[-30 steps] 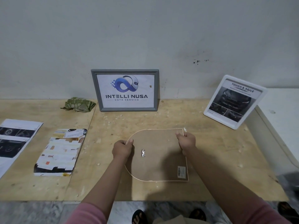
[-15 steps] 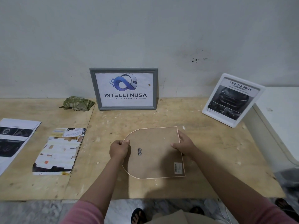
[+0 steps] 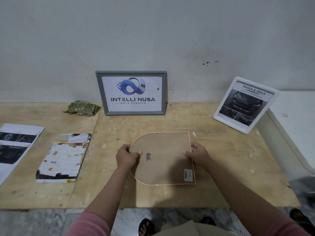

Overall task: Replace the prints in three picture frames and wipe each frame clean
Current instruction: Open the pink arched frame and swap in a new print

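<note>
Arched frame (image 3: 163, 157) lying face down at the centre of the plywood table (image 3: 221, 167), brown backing up, hanger clip (image 3: 148, 156) showing. Left hand (image 3: 127, 156) pinches its curved edge at 9 o'clock, thumb on the backing. Right hand (image 3: 198, 153) pinches the straight edge at 3 o'clock, likewise. The long axis runs left–right, arch toward 9 o'clock; both hands sit equally near, suiting a two-handed lift or turn.

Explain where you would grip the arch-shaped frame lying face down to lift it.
Grip the arch-shaped frame at opposite side edges: rounded end from the left, straight edge from the right, thumbs on its backing, as the left hand and right hand do. It is thin and flat.
</note>
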Action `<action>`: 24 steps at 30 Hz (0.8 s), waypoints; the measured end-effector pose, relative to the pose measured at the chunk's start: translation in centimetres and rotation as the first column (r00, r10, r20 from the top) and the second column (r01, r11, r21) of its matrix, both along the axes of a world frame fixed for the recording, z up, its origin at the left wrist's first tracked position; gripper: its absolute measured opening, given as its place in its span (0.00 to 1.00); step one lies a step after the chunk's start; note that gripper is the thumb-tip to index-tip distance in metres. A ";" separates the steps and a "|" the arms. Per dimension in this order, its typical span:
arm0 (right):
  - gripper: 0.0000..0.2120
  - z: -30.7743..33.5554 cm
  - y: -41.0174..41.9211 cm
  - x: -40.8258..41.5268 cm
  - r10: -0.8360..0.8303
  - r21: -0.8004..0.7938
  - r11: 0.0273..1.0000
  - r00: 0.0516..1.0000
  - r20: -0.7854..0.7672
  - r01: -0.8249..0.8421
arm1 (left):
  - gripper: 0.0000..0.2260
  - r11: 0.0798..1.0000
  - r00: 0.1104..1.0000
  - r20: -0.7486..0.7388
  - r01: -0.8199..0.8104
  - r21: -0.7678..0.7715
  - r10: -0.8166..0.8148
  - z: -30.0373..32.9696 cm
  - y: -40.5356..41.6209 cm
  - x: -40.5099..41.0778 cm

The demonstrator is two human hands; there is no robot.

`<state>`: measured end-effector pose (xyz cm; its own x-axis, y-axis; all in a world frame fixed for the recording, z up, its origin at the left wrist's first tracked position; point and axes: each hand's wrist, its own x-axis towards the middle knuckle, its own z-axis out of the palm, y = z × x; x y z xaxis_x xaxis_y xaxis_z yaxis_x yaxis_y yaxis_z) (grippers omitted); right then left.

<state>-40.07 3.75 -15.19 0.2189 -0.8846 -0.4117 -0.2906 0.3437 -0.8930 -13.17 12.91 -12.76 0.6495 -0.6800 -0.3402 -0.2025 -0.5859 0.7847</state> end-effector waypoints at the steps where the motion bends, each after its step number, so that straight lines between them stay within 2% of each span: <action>1: 0.18 0.1 0.0 -0.3 0.070 0.040 0.997 0.997 0.040 -0.071 | 0.15 1.000 1.000 -0.002 -0.012 0.009 0.012 0.0 -0.1 0.2; 4: 0.19 0.1 0.2 -1.1 0.140 0.088 0.986 0.989 0.053 -0.144 | 0.14 0.999 1.000 -0.003 -0.013 0.040 0.013 0.2 -0.3 0.7; 7: 0.16 0.3 0.5 -1.1 0.058 0.042 0.997 0.998 0.007 -0.059 | 0.15 0.999 1.000 -0.017 -0.009 0.051 0.010 0.3 -0.6 0.5; 10: 0.14 0.7 0.4 -1.0 -0.030 0.040 0.999 0.999 0.041 0.028 | 0.16 0.998 0.996 -0.077 -0.045 0.032 0.048 0.4 -0.6 0.3; 12: 0.12 1.2 -0.1 -1.0 -0.093 0.073 0.993 0.994 0.057 0.089 | 0.13 0.997 0.981 -0.179 -0.078 0.012 0.079 0.6 -0.5 0.3; 15: 0.13 1.8 -0.5 -1.2 -0.157 0.117 0.982 0.984 0.082 0.147 | 0.09 0.996 0.915 -0.397 -0.085 -0.014 0.072 1.2 -0.1 -0.1; 17: 0.14 2.4 -0.2 -1.0 -0.181 0.116 0.979 0.976 0.120 0.168 | 0.10 0.994 0.886 -0.455 -0.108 -0.019 0.087 1.4 0.0 -0.2; 20: 0.19 3.3 0.6 -0.9 -0.068 0.116 0.992 0.983 0.170 0.049 | 0.10 0.985 0.877 -0.458 -0.173 -0.024 0.143 1.6 0.2 0.1; 24: 0.39 3.3 1.0 -1.3 0.254 0.095 0.959 0.958 0.130 -0.267 | 0.10 0.969 0.856 -0.478 -0.243 -0.036 0.197 1.8 0.3 0.4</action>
